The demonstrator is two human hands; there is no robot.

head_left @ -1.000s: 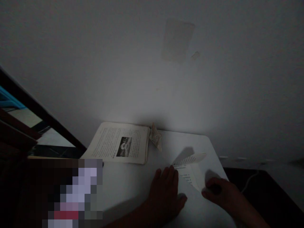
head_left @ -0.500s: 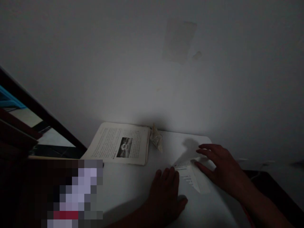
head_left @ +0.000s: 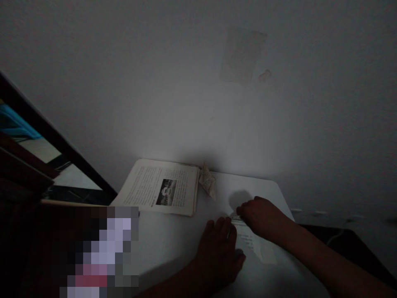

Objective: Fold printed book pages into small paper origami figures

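Observation:
A folded sheet of printed paper (head_left: 254,244) lies on the white table between my two hands. My left hand (head_left: 218,250) rests palm down at its left edge, thumb apart and fingers laid out on the table. At the paper's far edge, my right hand (head_left: 263,216) has its fingers drawn together and closed on the sheet; the fingertips partly hide the fold there. Beyond my hands stands a small folded paper shape (head_left: 207,182), like a paper boat, with print on it.
A book (head_left: 145,188) lies open at the table's back left, beside the folded shape. The white table (head_left: 173,244) meets a grey wall (head_left: 155,103) with a patch on it. A pixelated area covers the lower left, and a dark slanted frame (head_left: 83,165) stands at left.
My right hand has moved left and its spread fingers have closed on the paper's far edge. My left hand stays at the paper's left edge. The view has shifted slightly.

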